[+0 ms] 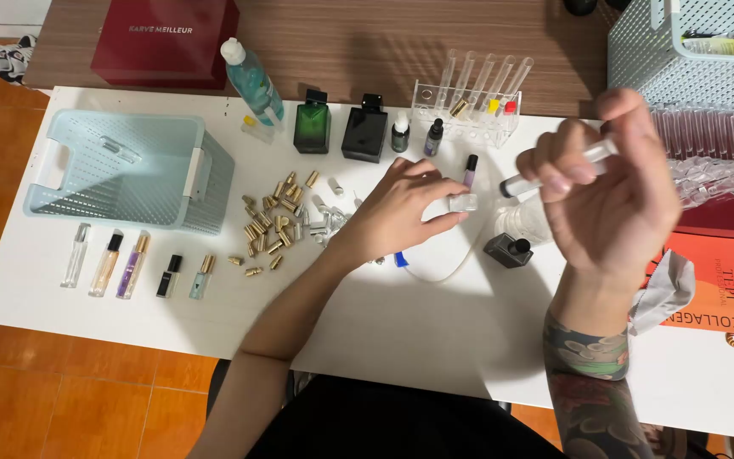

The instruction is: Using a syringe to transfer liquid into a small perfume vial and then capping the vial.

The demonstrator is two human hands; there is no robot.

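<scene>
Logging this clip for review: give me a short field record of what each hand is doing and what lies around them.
left hand: rests on the white table, fingers on a small clear bottle
right hand: raised, holding a clear tube
near hands: small dark bottle, pile of gold caps
left side: pale blue basket, row of slim vials
back: green bottle, black bottle, tube rack

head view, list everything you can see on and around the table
basket: one, pale blue, table's left end
small spray vials: five, clear to purple, below the basket
metal caps: a heap, gold and silver, table middle
square bottles: two, green and black, far edge
tube rack: one, clear, far edge
dark red box: one, beyond the table
orange box: one, right edge
left hand: on a small clear bottle
right hand: raised, grip on a clear tube
</scene>
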